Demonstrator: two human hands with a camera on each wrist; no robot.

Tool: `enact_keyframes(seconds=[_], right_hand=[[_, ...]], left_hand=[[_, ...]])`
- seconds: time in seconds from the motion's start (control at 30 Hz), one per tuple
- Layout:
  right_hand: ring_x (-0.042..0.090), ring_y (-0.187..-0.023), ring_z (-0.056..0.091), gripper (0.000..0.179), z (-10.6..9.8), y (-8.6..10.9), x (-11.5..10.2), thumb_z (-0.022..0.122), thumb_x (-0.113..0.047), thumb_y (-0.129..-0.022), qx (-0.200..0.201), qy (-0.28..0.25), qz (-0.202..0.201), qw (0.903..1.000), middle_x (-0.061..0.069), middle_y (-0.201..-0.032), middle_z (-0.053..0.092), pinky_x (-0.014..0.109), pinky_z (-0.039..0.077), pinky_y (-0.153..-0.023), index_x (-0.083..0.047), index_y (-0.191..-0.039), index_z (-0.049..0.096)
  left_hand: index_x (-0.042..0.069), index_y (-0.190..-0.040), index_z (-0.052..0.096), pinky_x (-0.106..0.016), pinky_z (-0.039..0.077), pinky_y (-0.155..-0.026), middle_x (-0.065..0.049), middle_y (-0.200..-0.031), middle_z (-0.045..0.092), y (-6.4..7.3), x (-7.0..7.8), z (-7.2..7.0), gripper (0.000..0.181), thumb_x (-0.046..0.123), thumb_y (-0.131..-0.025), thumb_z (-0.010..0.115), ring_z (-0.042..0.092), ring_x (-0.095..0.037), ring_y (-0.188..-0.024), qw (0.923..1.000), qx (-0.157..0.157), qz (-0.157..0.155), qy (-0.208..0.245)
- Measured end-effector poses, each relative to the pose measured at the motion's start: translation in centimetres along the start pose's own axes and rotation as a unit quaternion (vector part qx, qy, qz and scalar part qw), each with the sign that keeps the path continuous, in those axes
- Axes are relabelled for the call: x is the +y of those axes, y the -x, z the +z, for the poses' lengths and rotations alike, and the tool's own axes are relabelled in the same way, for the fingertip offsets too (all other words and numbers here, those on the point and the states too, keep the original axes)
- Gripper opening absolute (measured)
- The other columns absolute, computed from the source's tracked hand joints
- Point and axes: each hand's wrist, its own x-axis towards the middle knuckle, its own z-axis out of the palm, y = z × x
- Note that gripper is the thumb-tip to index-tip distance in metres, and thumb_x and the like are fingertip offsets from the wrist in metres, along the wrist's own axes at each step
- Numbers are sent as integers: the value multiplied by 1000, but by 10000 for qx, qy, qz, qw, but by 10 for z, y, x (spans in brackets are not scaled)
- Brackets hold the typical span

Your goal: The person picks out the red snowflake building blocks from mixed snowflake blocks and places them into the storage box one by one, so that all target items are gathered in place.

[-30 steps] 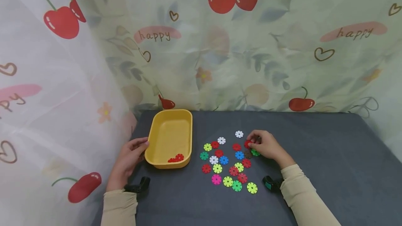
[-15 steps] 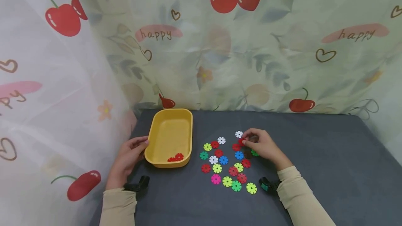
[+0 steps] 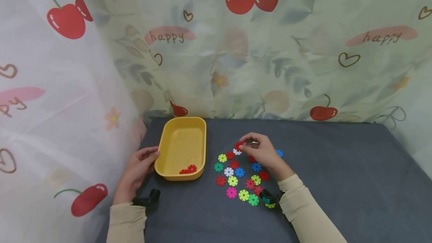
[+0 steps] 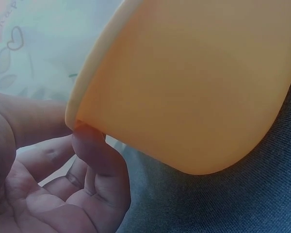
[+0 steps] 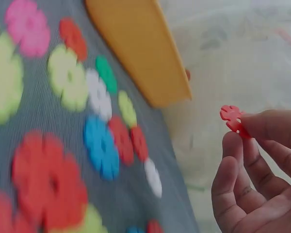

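Observation:
At the table's left side my left hand (image 3: 142, 168) pinches the rim of a yellow tray (image 3: 182, 149); thumb and fingers meet at its edge in the left wrist view. Several red notched discs (image 3: 191, 168) lie in the tray's near end. My right hand (image 3: 264, 153) is raised over the far part of the loose discs. Between its thumb and fingertips it holds a red snowflake disc (image 5: 230, 114), the other fingers loosely bent. Below that disc, a white disc (image 3: 237, 152) is partly covered in the head view.
Several notched discs lie scattered on the dark cloth, among them a blue disc (image 3: 240, 172), a pink disc (image 3: 231, 192) and a green disc (image 3: 253, 200). The right forearm and wrist camera hide some. A printed curtain (image 3: 216, 59) stands behind the table.
My right hand has moved left from the right edge of the discs, carrying the red snowflake disc towards the tray. The left hand and tray have stayed put.

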Motion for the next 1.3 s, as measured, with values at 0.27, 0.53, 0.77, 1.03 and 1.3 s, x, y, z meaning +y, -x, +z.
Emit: enact_keyframes(seconds=[0.27,0.53,0.77,1.03,1.3], right_hand=[[51,-105,68,20,38,-12,-24,74,-16,-101,-116,-460,46,9989,12,-111,69,53,60,-85,-7,-119,73],[39,-95,72,19,75,-26,-40,73,-11,-100,-470,-561,-110,9973,12,-105,69,42,61,-81,-4,-118,73],[47,-97,70,18,101,-31,-46,74,-11,-99,-722,-743,-69,9946,11,-102,70,44,62,-79,-4,-116,72],[42,-101,73,21,117,-31,-50,74,-12,-98,-1064,-869,-123,9904,13,-104,72,45,63,-82,-4,-117,71],[49,-103,68,19,105,-28,-47,74,-16,-99,-1064,-641,-249,9919,10,-106,73,57,60,-88,-9,-117,73]], left_hand=[[3,-153,54,-26,60,-82,-20,-144,63,-1,-1,-1,53,30,-109,64,69,-15,-102,10000,17,-17,-18],[5,-153,54,-25,60,-83,-20,-148,60,-1,1,-2,52,31,-109,63,68,-14,-103,10000,52,-46,1],[5,-151,56,-25,60,-82,-18,-144,64,0,0,-1,52,31,-108,65,69,-13,-101,9999,83,-32,-50],[4,-150,57,-26,60,-81,-19,-142,64,0,0,1,49,29,-108,64,69,-15,-102,10000,56,-2,-12],[3,-152,55,-25,60,-82,-19,-144,62,0,1,-1,50,29,-109,63,69,-16,-106,10000,20,-17,7]])
